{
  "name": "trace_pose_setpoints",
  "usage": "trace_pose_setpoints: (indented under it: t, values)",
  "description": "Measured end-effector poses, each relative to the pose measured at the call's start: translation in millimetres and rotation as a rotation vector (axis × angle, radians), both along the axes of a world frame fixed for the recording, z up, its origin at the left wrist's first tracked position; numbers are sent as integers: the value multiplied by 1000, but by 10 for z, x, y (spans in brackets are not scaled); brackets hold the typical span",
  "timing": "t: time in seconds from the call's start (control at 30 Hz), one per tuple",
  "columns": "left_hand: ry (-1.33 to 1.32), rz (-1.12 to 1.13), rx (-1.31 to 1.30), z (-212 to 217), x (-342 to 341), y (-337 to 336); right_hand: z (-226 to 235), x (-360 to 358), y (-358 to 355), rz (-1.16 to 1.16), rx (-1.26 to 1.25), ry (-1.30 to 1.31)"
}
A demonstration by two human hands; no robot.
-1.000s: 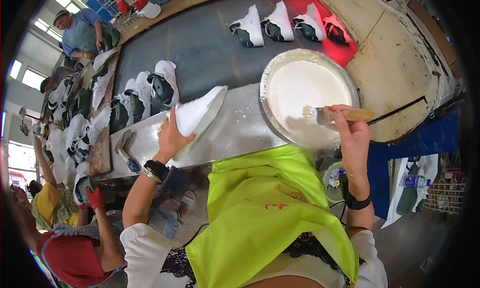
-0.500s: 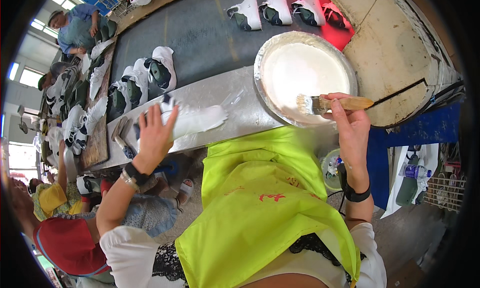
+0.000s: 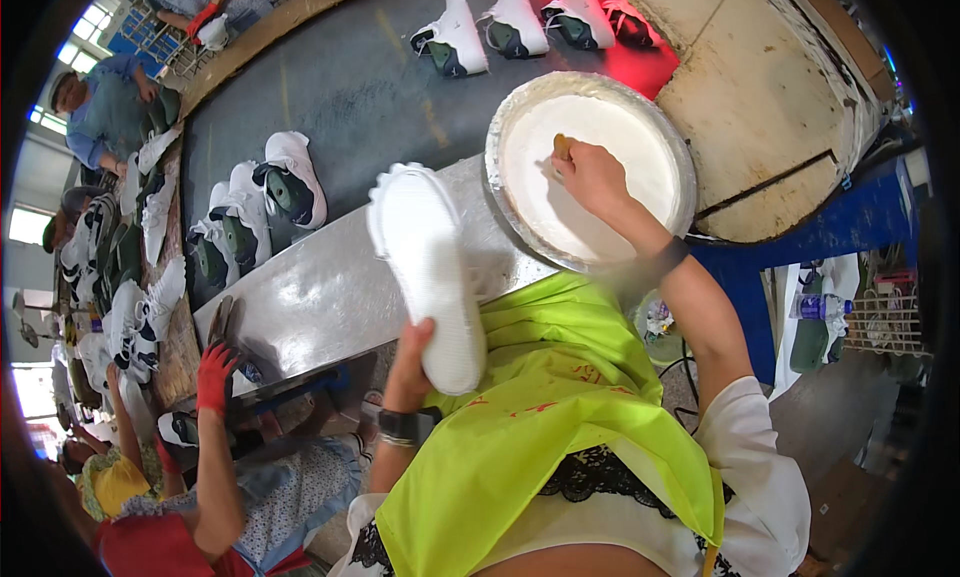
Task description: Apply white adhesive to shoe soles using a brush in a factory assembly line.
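Note:
My left hand (image 3: 408, 367) grips a white shoe sole (image 3: 432, 277) near its lower end and tilts it up over the front edge of the metal ledge. My right hand (image 3: 597, 177) is closed round a brush, over a wide basin (image 3: 497, 167) of thick white liquid (image 3: 630, 157). Only the tip of the brush's wooden handle (image 3: 563, 145) shows; its bristles are hidden behind the hand.
Several white-and-dark-green shoes (image 3: 290, 182) stand on the dark conveyor belt (image 3: 350, 97), some under red light at the far end. On the left, a co-worker's red-gloved hand (image 3: 215, 377) reaches the metal ledge (image 3: 330, 287). A wire basket (image 3: 885, 327) hangs right.
My left hand has lifted the white sole off the ledge and drawn it toward me. My right hand has turned and lowered the brush over the basin. A red-gloved hand has appeared at left.

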State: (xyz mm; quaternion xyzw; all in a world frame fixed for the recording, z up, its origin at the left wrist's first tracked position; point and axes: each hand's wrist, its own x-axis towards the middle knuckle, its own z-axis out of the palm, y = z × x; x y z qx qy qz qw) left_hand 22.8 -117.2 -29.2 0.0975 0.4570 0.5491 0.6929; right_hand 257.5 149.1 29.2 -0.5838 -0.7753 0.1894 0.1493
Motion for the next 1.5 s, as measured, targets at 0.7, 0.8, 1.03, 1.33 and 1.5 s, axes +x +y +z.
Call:
trace_pose_setpoints:
  t: [0.7,0.8,1.03,1.33,1.5]
  values:
    - [158,-98,193,261,339,151,510,-707,-621,301,-264,770]
    - [247,-102,211,162,331,159,532,-843,-284,250,-228,709]
    - [219,-75,199,185,318,156,496,-570,-886,125,153,510]
    - [360,-97,221,133,430,178,568,-706,-677,41,163,579]
    - [407,-86,239,152,455,176,669,-868,-846,269,61,542]
